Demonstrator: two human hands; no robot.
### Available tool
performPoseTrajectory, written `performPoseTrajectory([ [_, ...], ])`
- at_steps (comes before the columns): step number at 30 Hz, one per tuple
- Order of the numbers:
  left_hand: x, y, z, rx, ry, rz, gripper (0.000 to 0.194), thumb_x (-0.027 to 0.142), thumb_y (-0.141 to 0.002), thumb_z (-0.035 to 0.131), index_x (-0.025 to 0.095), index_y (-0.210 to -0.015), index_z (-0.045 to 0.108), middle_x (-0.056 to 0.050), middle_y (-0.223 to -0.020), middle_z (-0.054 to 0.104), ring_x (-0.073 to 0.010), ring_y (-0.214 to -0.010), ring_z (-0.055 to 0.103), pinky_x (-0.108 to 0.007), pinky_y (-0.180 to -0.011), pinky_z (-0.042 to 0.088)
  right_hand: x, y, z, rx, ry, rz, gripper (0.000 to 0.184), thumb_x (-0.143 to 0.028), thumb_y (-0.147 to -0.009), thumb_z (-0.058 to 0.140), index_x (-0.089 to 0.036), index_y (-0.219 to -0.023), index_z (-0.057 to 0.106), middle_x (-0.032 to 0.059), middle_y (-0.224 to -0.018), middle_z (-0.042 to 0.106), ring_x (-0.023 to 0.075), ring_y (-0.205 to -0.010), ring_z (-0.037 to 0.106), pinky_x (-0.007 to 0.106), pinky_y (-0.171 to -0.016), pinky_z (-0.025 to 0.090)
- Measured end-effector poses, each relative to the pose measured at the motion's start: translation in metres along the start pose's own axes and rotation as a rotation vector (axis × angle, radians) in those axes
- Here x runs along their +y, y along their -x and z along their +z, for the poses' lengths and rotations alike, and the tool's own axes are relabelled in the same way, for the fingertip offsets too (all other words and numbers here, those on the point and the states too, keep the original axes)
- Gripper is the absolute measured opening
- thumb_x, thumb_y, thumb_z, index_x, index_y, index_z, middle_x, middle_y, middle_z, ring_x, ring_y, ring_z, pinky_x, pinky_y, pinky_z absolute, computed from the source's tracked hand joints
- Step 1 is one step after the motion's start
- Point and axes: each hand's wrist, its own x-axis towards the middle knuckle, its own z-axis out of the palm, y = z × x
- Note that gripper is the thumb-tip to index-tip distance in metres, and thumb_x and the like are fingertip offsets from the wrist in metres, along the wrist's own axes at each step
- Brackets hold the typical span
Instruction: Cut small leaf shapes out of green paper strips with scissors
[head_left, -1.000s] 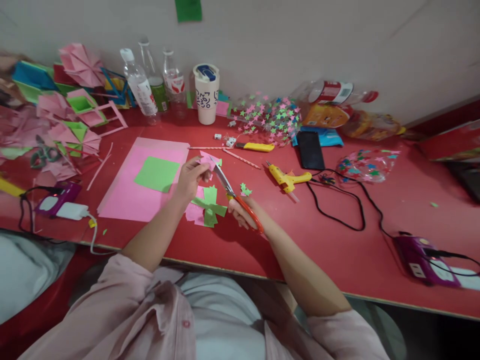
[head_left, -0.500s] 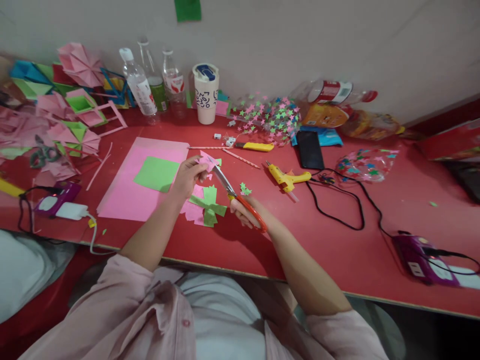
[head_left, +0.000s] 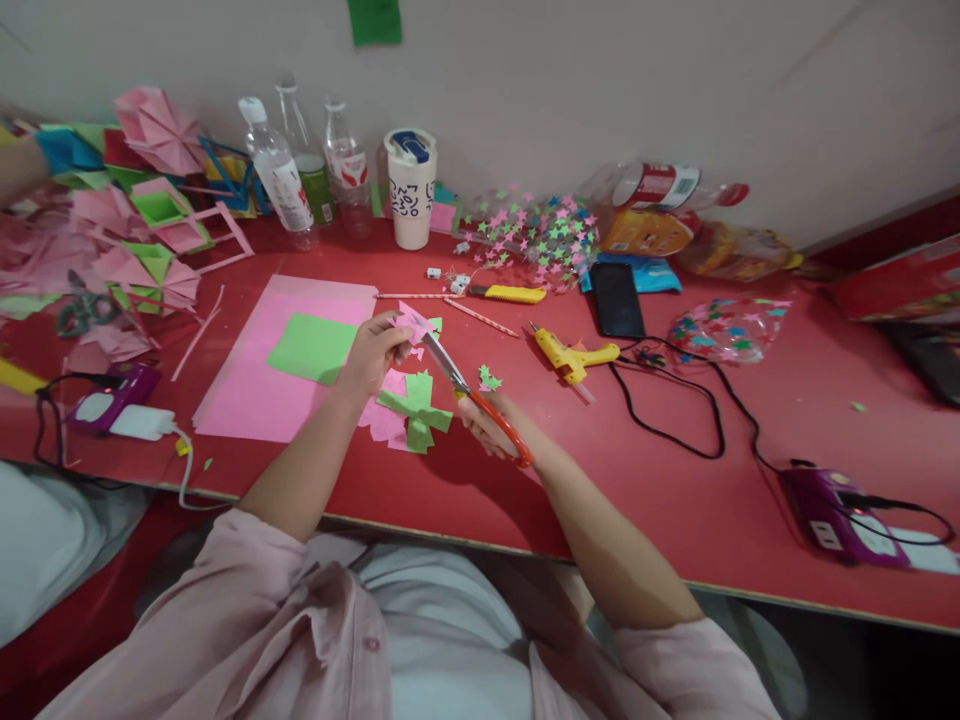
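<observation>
My left hand [head_left: 373, 352] pinches a small pink paper cutout [head_left: 413, 322] just above the red table [head_left: 600, 480]. My right hand [head_left: 487, 425] grips red-handled scissors [head_left: 469, 390], whose blades reach up to the cutout's edge. Under the hands lie green and pink paper scraps [head_left: 409, 412] and a small green star piece [head_left: 490, 378]. Left of them a large pink sheet [head_left: 247, 380] carries a green square [head_left: 313, 346].
A yellow glue gun [head_left: 574, 354] with black cord, a yellow utility knife [head_left: 508, 293], a black phone [head_left: 616, 285], a bag of paper stars [head_left: 540, 232], bottles and a cup [head_left: 410, 190] line the back. Folded paper crafts [head_left: 142, 200] fill the left. Purple power strips [head_left: 840, 505] sit at both sides.
The pink cutout has turned slightly in my left hand and the scissors have shifted a little against it. Everything else on the table stays put.
</observation>
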Motion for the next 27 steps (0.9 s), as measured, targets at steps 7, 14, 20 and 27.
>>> performPoseTrajectory([
  [7,-0.007,0.0,0.003,-0.03,-0.004,0.018,0.007,0.022,-0.067,0.061,0.018,-0.063,0.058,0.005,-0.047,0.052,-0.0033,-0.04,0.045,-0.017,-0.039,0.033,0.004,-0.004,0.006,0.002,-0.011,-0.032,0.041,-0.058,-0.081,0.045,-0.021,-0.064,0.041,-0.009,-0.037,0.034,0.0066,-0.028,0.033,0.021,-0.032,0.033],
  [14,-0.017,0.003,0.008,-0.014,0.027,0.031,0.007,0.024,-0.07,0.062,0.018,-0.07,0.058,0.005,-0.053,0.056,-0.0034,-0.046,0.049,-0.017,-0.047,0.038,0.011,-0.007,0.014,0.003,-0.09,-0.041,0.044,-0.064,-0.08,0.043,-0.022,-0.067,0.041,-0.0105,-0.035,0.034,0.0068,-0.025,0.033,0.022,-0.032,0.033],
  [20,-0.017,0.004,0.008,-0.017,0.033,0.011,0.008,0.025,-0.071,0.062,0.018,-0.07,0.058,0.005,-0.053,0.055,-0.0033,-0.047,0.049,-0.017,-0.048,0.038,0.012,-0.007,0.018,0.053,-0.107,0.006,0.047,-0.066,-0.077,0.045,-0.021,-0.065,0.042,-0.01,-0.035,0.035,0.0064,-0.025,0.032,0.021,-0.03,0.033],
  [27,-0.016,0.005,0.008,-0.025,0.036,-0.001,0.008,0.025,-0.071,0.062,0.018,-0.069,0.058,0.005,-0.052,0.055,-0.0033,-0.047,0.049,-0.017,-0.048,0.038,0.01,-0.006,0.02,0.098,-0.052,0.019,0.046,-0.065,-0.078,0.044,-0.022,-0.063,0.041,-0.0097,-0.036,0.036,0.0065,-0.025,0.033,0.02,-0.029,0.032],
])
